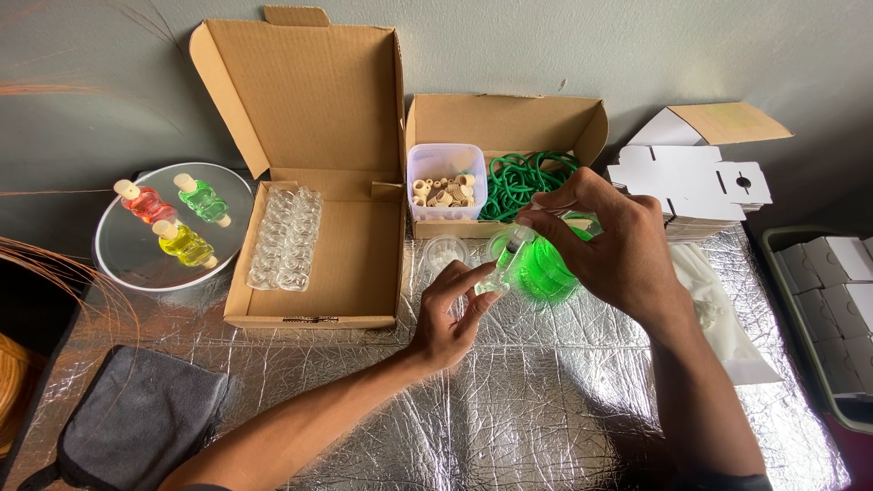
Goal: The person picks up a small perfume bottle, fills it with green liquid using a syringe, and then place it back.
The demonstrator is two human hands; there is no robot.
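Observation:
My left hand [450,314] pinches a small clear glass bottle [496,280] between thumb and fingers, just above the silver foil table. My right hand [605,241] holds a thin syringe [518,238] whose tip points down into the bottle's mouth. Right behind both sits a round container of bright green liquid [544,268], partly hidden by my right hand. A clear round lid [446,250] lies to its left.
An open cardboard box [350,264] holds rows of empty clear bottles [286,238]. A second box [505,123] holds a tub of wooden caps [446,186] and green cord [523,177]. A mirror plate [127,255] carries three filled bottles. Flat white cartons [696,182], a grey pouch [136,418] and a bin [823,318] lie around.

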